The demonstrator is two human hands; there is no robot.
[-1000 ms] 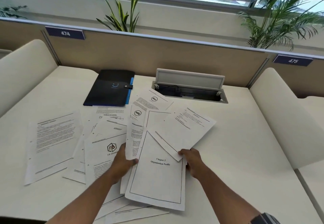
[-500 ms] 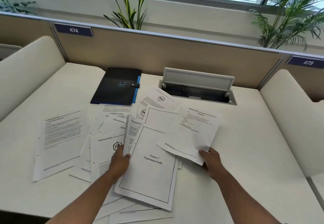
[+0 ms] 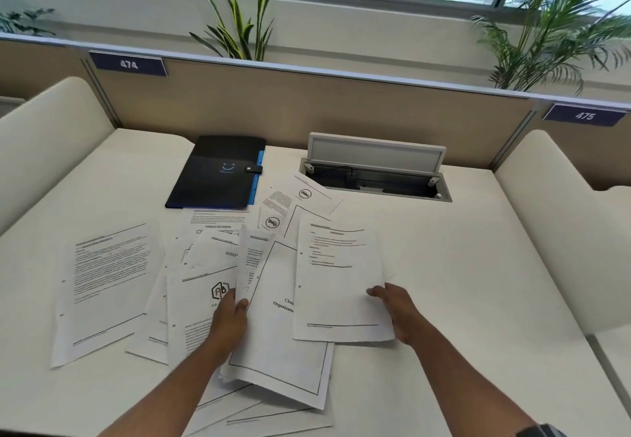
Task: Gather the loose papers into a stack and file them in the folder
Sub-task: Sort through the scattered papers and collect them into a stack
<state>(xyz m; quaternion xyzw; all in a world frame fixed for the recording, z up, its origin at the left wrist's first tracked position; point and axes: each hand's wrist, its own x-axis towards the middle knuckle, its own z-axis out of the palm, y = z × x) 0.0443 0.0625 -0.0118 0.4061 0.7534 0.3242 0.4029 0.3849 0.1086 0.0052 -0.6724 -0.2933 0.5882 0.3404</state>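
Here the left hand (image 3: 229,321) grips a few sheets (image 3: 273,317) in front of the closed folder (image 3: 218,171); the right hand (image 3: 397,310) pinches a single page (image 3: 338,279) overlapping them, with more papers (image 3: 106,286) scattered nearer the folder's left.

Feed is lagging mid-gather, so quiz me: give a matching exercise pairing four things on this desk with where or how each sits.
Things
1. black snap-strap folder
2. white sheet with short printed lines
3. bordered white "Organization" title page
4. lone white text-filled sheet

States
A. held by the left hand
B. closed, at the desk's back
C. flat at far left, untouched
D. held by the right hand, overlapping another page

Pairs: 1-B, 2-D, 3-A, 4-C
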